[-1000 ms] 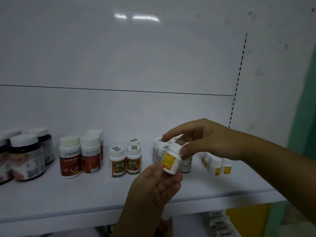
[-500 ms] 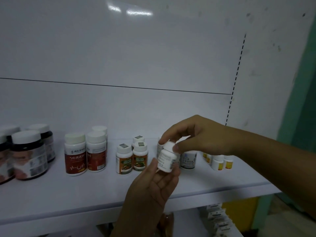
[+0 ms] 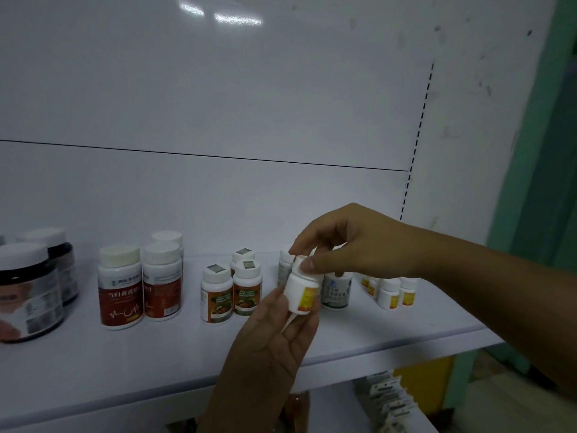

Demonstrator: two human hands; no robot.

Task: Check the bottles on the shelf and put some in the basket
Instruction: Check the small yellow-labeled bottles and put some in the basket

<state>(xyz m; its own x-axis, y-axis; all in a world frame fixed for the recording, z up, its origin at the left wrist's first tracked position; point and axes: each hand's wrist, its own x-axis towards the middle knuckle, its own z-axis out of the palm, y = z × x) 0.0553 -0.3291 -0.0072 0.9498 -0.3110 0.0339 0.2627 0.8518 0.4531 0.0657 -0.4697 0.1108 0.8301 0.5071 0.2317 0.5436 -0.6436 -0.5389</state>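
A white back panel (image 3: pixel 218 89) fills the upper view, with a green wall (image 3: pixel 537 182) at 3 o'clock. A white shelf (image 3: pixel 125 364) crosses the lower view from 8 o'clock to 4 o'clock. Its front edge slopes up to the right and ends in a corner at 4 o'clock.

The right hand (image 3: pixel 359 242) reaches in from 4 o'clock, palm down. Its thumb and fingertips are closed narrowly, pinching the cap of a small white bottle with a yellow label (image 3: pixel 301 290). The left hand (image 3: pixel 274 335) rises from 6 o'clock with its fingers nearly straight. It holds the bottle's lower body between the thumb on the left and the fingertips below and to the right. The bottle stands roughly upright just below centre, lifted off the shelf and out in front of the row.

On the shelf, two dark jars (image 3: pixel 28 295) stand at 8 o'clock. Red-labelled bottles (image 3: pixel 120 289) are next to their right, then green-and-orange labelled bottles (image 3: pixel 217 295). A blue-labelled bottle (image 3: pixel 335 292) stands just behind the held one. Small yellow-labelled bottles (image 3: pixel 388 296) cluster under the right wrist at 4 o'clock.

Bare shelf surface lies between the row and the front edge. Small boxes (image 3: pixel 390 398) sit on a lower level at 5 o'clock.
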